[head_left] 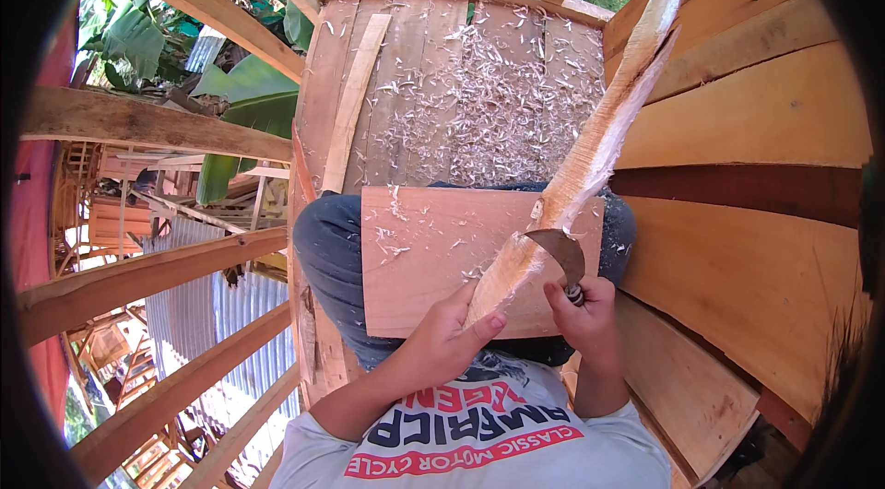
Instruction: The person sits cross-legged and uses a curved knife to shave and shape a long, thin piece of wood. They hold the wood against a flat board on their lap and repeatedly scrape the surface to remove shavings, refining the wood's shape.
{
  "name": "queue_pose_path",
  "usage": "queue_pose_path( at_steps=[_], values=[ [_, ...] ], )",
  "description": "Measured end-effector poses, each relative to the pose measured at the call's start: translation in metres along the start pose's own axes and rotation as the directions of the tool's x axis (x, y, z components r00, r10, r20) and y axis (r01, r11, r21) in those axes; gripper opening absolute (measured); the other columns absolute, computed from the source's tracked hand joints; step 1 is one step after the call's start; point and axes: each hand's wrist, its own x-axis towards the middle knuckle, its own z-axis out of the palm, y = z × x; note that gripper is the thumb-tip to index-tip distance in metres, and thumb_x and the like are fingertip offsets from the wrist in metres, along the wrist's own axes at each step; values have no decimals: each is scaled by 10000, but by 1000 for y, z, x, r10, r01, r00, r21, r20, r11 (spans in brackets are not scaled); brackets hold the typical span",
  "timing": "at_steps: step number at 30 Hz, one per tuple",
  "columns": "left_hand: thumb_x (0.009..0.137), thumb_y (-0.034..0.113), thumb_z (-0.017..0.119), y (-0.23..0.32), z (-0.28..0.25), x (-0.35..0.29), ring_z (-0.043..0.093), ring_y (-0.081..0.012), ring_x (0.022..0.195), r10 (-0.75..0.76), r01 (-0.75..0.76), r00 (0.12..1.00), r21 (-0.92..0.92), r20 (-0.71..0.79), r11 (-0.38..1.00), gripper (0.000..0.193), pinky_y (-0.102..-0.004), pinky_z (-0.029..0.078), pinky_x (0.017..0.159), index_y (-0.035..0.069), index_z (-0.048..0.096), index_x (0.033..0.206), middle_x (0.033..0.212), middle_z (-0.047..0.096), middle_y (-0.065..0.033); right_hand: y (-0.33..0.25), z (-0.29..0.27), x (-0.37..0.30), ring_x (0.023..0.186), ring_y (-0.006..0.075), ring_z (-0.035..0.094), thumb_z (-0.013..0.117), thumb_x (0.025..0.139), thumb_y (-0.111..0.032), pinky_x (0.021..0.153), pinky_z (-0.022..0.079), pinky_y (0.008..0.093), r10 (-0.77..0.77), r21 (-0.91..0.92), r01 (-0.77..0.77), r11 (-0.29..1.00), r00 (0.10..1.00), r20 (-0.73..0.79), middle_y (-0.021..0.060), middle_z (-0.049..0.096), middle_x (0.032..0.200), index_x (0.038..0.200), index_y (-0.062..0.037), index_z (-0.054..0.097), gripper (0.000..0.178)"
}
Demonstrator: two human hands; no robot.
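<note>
A long, rough piece of wood [590,143] slants from my lap up toward the far right. Its surface is pale and freshly cut, with a dark split near the far end. My left hand [452,330] is wrapped round its near end. In my right hand [583,314] is a sickle-shaped knife [560,254], gripped by its short handle. The curved, dark blade lies against the wood, just below a small knot. Under both rests a flat wooden board [415,254] across my crossed legs, with a few shavings on it.
Many curled shavings [498,83] cover the plank floor [406,47] ahead. A loose wooden strip [358,102] lies on the floor's left side. Spaced rails [157,282] run along the left, with corrugated metal sheets beyond. A plank wall [737,259] closes in on the right.
</note>
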Motion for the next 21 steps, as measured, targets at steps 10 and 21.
queue_pose_path(
  at_steps=[10,21],
  values=[
    [971,351,472,2,-3,-10,525,-137,890,-134,134,990,-18,39,991,494,-282,435,799,-52,445,1257,948,587,-94,-11,-18,-7,411,33,393,637,865,-119,377,284,216,189,324,-279,904,941,281,-46,448,494,691,-41,538,215],
    [965,345,478,6,3,-14,531,-147,959,-182,187,976,-33,117,982,507,-290,420,852,-54,426,1273,1026,592,-114,15,10,14,468,9,378,661,851,-114,418,264,222,92,145,-40,989,924,-370,-63,434,499,604,-32,552,282]
  ],
)
